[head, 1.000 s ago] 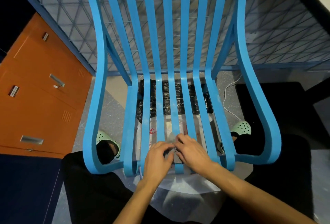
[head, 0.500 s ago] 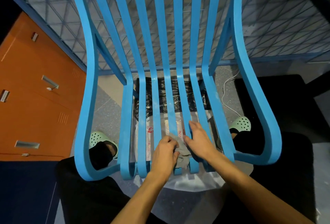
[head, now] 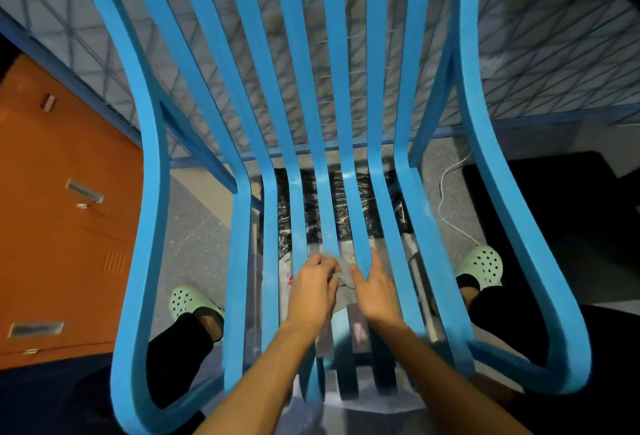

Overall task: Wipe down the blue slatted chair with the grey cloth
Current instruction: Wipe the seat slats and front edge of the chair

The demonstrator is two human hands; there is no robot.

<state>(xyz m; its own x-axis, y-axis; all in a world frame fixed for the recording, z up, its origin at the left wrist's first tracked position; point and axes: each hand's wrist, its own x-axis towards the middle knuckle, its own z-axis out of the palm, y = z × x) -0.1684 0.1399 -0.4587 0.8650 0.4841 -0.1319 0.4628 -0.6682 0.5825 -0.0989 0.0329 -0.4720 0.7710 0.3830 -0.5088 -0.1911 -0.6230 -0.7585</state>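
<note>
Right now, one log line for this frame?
task: wipe blue slatted chair | left hand: grips grey cloth on centre seat slats | right hand: flat on slat, thumb on cloth

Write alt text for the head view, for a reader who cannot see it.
Seen from above, a person's left hand grips a grey cloth on the middle seat slats of a blue slatted chair, the right hand beside it with fingers straight along a slat. Green clogs stand either side; an orange cabinet is at left.
</note>
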